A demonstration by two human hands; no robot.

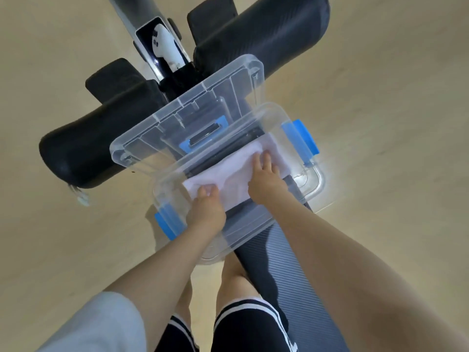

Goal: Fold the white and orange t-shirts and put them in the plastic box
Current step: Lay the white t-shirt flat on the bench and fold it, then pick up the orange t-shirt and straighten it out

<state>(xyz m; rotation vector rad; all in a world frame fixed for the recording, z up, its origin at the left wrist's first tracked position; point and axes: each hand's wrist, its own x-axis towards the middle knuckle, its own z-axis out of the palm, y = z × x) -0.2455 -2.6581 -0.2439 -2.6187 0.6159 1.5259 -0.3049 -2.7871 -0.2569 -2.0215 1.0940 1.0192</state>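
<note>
A folded white t-shirt [233,171] lies inside the clear plastic box [317,184], which has blue latches at both ends. My left hand [206,207] reaches into the box and grips the shirt's near left corner with curled fingers. My right hand [266,176] lies flat on top of the shirt with fingers spread, pressing it down. No orange t-shirt is in view.
The box's clear lid [187,115] with a blue handle leans behind the box on a black padded bench [106,133]. A white controller [165,47] sits in a slot at the back. A grey ribbed mat [286,262] runs under the box; beige floor surrounds everything.
</note>
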